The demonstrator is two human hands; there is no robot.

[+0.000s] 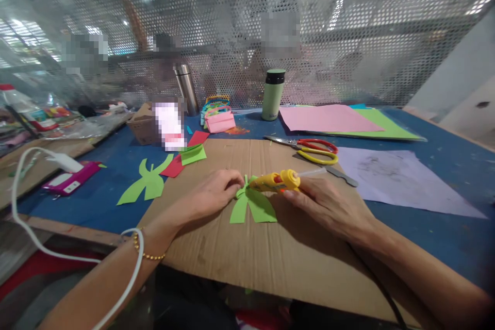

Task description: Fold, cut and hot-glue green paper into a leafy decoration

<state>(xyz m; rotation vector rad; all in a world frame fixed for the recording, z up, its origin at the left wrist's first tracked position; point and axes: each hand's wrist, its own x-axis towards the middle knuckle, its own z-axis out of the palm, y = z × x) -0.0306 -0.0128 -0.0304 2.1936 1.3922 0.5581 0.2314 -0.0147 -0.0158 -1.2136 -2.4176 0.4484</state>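
A green cut-out [263, 208] with spread lobes lies on the brown cardboard [216, 247]. My left hand [218, 191] rests at its upper left, fingers closed on its edge. In my right hand [328, 203] is a yellow glue gun [276, 181], its nozzle pointing left at the top middle of the cut-out. A clear glue stick [313, 172] sticks out of the gun's back. Whether the nozzle touches the green piece cannot be made out. Another green cut-out [149, 185] lies to the left.
Red-and-yellow-handled scissors [317, 150] and a grey blade-like tool [342, 176] lie behind my right hand. Further back stand a green bottle [273, 97] and a steel flask [187, 90]. A white cable [38, 245] crosses my left forearm. Purple paper [410, 180] is at right.
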